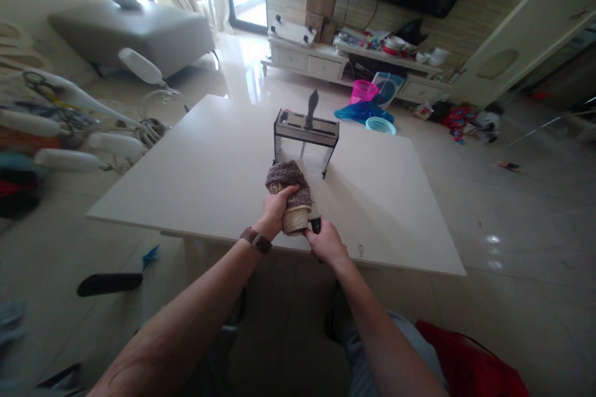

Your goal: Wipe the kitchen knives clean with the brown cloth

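My left hand (279, 206) is closed around a folded, fuzzy brown-and-cream cloth (289, 180), with its thumb lying on top. My right hand (327, 240) grips the black handle (316, 225) of a knife, close beside the cloth's near end. Most of the knife's blade is covered by the cloth; a pale strip of it shows along the right side. Just beyond both hands, a knife block (305, 127) with a dark frame and clear sides stands upright on the white table (382, 198). One dark-handled knife (312, 105) sticks up from its slotted top.
A small metal ring-like item (361, 250) lies near the table's front edge. White padded arms and cables (112, 144) crowd the left. Beyond the table are a pink basket (363, 92), a light-blue basket (380, 126) and a low white cabinet (307, 62).
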{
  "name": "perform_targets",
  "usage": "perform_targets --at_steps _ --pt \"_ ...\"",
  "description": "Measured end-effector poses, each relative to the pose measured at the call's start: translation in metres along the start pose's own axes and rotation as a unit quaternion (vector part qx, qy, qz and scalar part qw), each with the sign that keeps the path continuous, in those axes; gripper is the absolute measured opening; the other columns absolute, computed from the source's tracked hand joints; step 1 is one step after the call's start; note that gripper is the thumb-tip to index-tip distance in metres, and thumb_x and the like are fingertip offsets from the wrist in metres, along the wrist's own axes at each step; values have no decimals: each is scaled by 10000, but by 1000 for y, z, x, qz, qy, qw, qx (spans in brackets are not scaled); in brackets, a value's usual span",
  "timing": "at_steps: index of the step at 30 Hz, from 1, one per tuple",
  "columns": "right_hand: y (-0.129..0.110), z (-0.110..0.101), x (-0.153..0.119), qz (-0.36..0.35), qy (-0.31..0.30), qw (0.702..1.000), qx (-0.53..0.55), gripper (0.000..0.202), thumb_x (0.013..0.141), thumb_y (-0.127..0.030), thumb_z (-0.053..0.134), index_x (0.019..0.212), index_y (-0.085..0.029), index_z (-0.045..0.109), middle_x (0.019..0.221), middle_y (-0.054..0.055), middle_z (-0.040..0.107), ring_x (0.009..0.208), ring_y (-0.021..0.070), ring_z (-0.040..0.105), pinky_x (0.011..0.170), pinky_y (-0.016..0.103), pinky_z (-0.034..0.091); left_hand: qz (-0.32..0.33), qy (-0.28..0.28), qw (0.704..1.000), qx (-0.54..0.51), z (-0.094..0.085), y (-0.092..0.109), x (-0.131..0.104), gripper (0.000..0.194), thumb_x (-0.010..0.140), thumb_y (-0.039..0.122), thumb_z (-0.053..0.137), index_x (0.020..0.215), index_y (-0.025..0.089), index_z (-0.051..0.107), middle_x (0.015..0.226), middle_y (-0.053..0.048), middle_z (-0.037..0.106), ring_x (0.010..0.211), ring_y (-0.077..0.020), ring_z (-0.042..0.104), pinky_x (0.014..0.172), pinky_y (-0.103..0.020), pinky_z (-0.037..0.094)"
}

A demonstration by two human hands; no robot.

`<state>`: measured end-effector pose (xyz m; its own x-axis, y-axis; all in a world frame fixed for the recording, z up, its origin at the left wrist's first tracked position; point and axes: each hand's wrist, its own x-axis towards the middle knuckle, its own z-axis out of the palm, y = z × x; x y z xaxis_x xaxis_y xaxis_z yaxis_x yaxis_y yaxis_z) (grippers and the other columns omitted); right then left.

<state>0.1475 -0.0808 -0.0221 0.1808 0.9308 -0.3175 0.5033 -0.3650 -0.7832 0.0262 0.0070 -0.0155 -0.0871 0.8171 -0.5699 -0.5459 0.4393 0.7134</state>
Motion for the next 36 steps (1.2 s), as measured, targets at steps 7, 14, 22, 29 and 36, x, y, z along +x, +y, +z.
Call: perform_targets --at_steps 7,14,22,29,36 --pt "-1 0 0 -4 5 1000 2 239 821 -333 715 984 -167 662 780 43 706 664 174 683 604 235 485 8 -1 1000 2 -2 -3 5 400 578 184 893 937 91 742 906 -140 780 713 -240 753 639 -335 644" --pt "0 0 0 -6 1 1000 2 245 825 -327 708 1001 -163 661 753 38 702 668 181 690 607 237 489 9 -5 1000 -2 -2 -3 4 403 586 165 884 956 91 743 926 -148 784 725 -260 758 649 -368 653" --pt "2 -1 0 -7 1 1000 -6 232 830 -320 705 998 -166 666 749 37 707 703 182 695 626 238 495 14 -7 1000 1 -2 -5 5 396 581 163 894 942 89 750 982 -163 788 738 -258 763 657 -364 654" --pt "-2 -1 -1 3 2 1000 -3 226 825 -290 715 1007 -161 675 800 49 721 698 179 694 620 238 503 12 -3 1000 4 -1 -3 3 382 594 152 890 947 96 755 960 -155 789 741 -258 764 669 -362 654" --pt "1 -1 0 -4 0 1000 -3 239 834 -316 718 1020 -173 675 752 39 714 689 187 706 614 238 504 4 4 1000 6 -1 -3 3 391 590 153 896 950 98 752 977 -157 790 748 -261 767 674 -370 660"
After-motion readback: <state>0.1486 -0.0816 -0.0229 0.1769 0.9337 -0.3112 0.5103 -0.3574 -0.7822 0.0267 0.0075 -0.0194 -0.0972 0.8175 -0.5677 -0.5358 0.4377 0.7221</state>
